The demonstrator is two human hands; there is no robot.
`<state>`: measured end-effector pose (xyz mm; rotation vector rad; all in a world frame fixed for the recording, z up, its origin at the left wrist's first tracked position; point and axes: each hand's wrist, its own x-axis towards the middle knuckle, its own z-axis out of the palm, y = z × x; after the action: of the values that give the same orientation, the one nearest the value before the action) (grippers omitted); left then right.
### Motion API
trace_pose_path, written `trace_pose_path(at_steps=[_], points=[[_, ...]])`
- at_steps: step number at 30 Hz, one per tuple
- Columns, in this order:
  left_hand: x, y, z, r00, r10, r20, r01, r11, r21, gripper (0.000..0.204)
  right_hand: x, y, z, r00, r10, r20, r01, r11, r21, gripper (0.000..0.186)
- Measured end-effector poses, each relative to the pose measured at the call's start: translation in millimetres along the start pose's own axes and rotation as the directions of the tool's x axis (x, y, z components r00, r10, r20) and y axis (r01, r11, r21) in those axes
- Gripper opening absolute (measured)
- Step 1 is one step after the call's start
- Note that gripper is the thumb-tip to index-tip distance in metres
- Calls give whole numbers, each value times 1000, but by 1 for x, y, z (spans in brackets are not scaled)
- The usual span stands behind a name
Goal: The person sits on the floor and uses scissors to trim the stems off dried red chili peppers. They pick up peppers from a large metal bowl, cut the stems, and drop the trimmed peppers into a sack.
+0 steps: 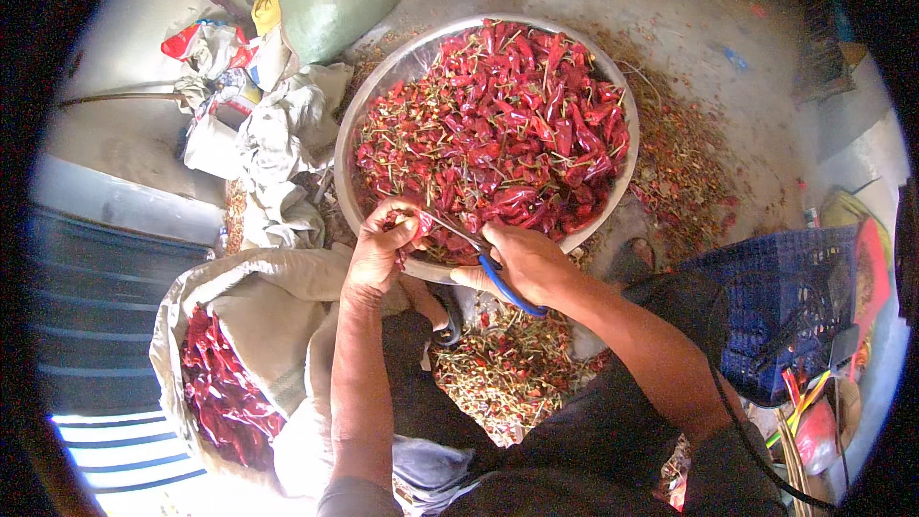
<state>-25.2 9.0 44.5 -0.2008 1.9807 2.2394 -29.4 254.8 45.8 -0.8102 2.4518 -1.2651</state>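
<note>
Over the near rim of a wide metal basin [342, 158], my left hand [375, 251] is closed on dried red chilies [400, 220], pinched between thumb and fingers; how many it holds is hidden. My right hand [526, 263] grips scissors [505, 285] with blue handles. Their blades point up and left, with the tips beside the chilies in my left hand. Shiny red chili pieces [536, 124] heap the basin, mixed with stems and seeds, mostly at its left side.
An open white sack [172, 325] of whole dried chilies [220, 383] stands at my left. Cut stems [503, 364] lie between my legs. A blue plastic basket [780, 297] stands at right, crumpled bags [287, 124] at far left. Seeds and scraps [680, 153] litter the floor beside the basin.
</note>
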Motion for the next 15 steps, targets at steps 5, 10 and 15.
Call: trace_pose_path(at_steps=[5, 10, 15], points=[[-3, -2, 8, 995, -33, 91, 60, 950, -308, 22, 2, -3, 7, 999, -13, -48, 14, 1000, 14, 57], [-3, 0, 18, 993, 114, 2, -112, 974, 195, 32, 1, 1, 16, 981, -66, -182, 46, 993, -113, 56], [-3, 0, 21, 992, 114, -61, -92, 954, 284, 22, -3, -6, 9, 985, -14, -175, -22, 979, -203, 54]])
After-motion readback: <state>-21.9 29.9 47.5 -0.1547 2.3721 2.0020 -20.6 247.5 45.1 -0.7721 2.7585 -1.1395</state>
